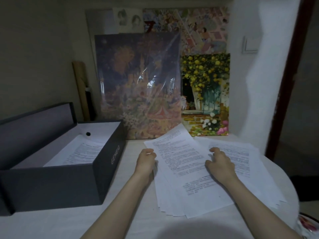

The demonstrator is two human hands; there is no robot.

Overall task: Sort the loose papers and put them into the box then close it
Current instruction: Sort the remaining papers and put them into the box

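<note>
While the bench [120,213] lies pale under us, we see the dark box [51,183] open at its left edge, one sheet [81,152] inside. Loose papers [189,178] spread toward the right edge. Our left hand [145,161] pinches their left margin, fingers curled; our right hand [220,163] presses down, fingers apart.

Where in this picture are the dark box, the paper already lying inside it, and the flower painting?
dark box [110,163]: head view, on its right end wall.
paper in the box [82,150]: head view, middle of the printed sheet.
flower painting [205,80]: head view, on the yellow blooms.
</note>
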